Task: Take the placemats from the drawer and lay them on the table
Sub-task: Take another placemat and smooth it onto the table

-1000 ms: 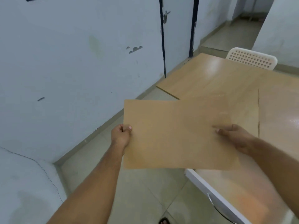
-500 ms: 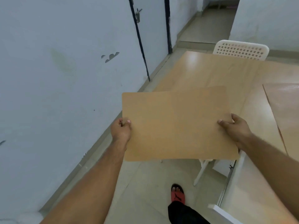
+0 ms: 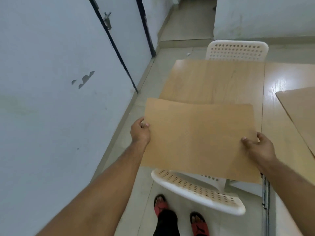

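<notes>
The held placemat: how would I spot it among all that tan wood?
Find the wooden table by the pale wall. Over its near end, above the nearer white chair, hangs the tan placemat. Unlike the flat mat on the table's right, it is in the air, gripped at its short edges by the left hand and right hand.

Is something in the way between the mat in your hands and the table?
Nothing visible blocks it. The held placemat hangs over the near edge of the table. A white chair stands lower down, beneath the mat, by the person's feet.
</notes>
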`<state>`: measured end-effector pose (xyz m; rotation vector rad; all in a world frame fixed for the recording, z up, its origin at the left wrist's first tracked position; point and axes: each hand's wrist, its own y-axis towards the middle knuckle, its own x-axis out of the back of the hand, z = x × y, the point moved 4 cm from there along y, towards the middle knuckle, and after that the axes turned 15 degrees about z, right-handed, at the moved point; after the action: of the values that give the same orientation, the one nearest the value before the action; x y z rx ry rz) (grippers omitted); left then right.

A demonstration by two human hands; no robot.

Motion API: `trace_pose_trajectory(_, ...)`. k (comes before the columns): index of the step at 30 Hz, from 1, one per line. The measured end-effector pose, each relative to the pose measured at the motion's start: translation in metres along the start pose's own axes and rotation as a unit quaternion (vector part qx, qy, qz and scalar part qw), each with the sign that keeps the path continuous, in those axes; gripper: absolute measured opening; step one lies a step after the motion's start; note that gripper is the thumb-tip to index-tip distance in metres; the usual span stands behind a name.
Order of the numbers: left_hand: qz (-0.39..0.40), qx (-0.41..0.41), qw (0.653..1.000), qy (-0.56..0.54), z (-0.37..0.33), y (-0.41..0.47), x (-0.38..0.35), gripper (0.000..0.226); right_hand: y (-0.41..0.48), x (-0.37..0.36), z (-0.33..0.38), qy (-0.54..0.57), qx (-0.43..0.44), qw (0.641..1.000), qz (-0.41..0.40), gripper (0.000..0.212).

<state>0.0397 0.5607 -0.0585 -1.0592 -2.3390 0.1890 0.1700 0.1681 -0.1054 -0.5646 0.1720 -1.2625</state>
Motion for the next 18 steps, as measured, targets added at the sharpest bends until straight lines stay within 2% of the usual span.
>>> trace_pose_trajectory(7, 0.066, -0.010, 0.997, 0.035, -0.015, 0.104, -0.031, 0.039, 0.046, -0.017, 0.026, -0.019, -0.024, 0.993, -0.113, 0.054)
trace_pose_trajectory(14, 0.141, -0.015, 0.986, 0.082, -0.016, 0.178, -0.051, 0.043, 0.068, -0.034, 0.032, -0.053, -0.072, 0.976, -0.201, 0.049)
trace_pose_trajectory(18, 0.143, -0.007, 0.986, 0.091, -0.014, 0.197, -0.063, 0.045, 0.082, -0.041, 0.030, -0.069, -0.082, 0.969, -0.221, 0.048)
